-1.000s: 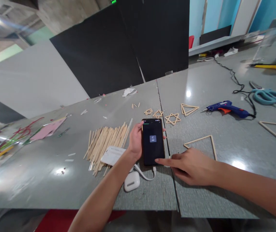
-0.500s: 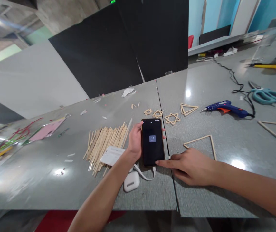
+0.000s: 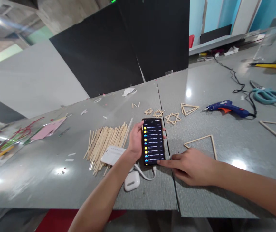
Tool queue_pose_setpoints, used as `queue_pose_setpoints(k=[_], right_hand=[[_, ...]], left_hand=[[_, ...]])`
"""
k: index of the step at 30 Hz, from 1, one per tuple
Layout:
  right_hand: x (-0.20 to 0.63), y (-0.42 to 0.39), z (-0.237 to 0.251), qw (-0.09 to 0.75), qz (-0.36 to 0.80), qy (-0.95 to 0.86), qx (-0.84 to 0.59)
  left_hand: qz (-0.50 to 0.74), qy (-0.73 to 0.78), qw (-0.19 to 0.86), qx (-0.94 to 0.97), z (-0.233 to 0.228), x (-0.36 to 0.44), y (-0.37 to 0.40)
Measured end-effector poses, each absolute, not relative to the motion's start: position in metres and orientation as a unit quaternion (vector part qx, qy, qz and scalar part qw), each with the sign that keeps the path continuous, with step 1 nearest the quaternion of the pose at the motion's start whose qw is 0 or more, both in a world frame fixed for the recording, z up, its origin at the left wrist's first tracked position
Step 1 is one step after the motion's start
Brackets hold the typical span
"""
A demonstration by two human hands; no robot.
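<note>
My left hand [image 3: 136, 141] is wrapped round a dark smartphone [image 3: 152, 141], its fingertips showing past the phone's right edge. The lit screen shows a list with yellow and blue round icons. My right hand [image 3: 188, 167] holds nothing; its index finger is stretched out to the lower right of the screen, while the other fingers are bent. A white cable [image 3: 145, 176] plugs into the phone's lower end and runs to a white power bank [image 3: 113, 155], partly under my left forearm. Beyond my right hand lies an angle of joined wooden sticks [image 3: 202, 139], partly hidden by it.
A pile of wooden sticks [image 3: 104, 138] lies left of the phone, a white earbud case [image 3: 132, 181] below it. Stick stars [image 3: 173, 118] and a triangle frame [image 3: 189, 109] sit beyond. A blue glue gun [image 3: 228, 108], scissors [image 3: 269, 96] and a yellow cutter [image 3: 269, 65] lie right.
The phone screen has gone from a dark loading box to a list of entries. Both hands stay almost where they were.
</note>
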State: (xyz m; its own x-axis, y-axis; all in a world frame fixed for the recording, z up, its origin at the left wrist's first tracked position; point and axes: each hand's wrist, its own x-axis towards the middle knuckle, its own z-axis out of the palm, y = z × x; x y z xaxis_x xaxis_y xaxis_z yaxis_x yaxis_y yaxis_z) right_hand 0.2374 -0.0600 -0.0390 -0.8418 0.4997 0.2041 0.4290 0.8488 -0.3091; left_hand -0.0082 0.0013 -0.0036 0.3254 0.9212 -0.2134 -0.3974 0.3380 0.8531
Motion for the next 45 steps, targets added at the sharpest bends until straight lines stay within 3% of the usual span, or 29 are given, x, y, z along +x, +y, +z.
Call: queue_pose_setpoints(k=[24,38,45], right_hand=[[0.237,-0.061,-0.040,0.132,0.114,-0.950,-0.260],[0.238,-0.060,-0.039,0.131,0.144,-0.949,-0.248],[0.237,-0.061,-0.043,0.138,0.122,-0.949,-0.256]], left_hand=[[0.432,0.370,0.739,0.360,-0.006,-0.006,0.002],[0.428,0.466,0.651,0.419,-0.003,0.001,-0.005],[0.453,0.421,0.694,0.368,-0.002,-0.004,0.002]])
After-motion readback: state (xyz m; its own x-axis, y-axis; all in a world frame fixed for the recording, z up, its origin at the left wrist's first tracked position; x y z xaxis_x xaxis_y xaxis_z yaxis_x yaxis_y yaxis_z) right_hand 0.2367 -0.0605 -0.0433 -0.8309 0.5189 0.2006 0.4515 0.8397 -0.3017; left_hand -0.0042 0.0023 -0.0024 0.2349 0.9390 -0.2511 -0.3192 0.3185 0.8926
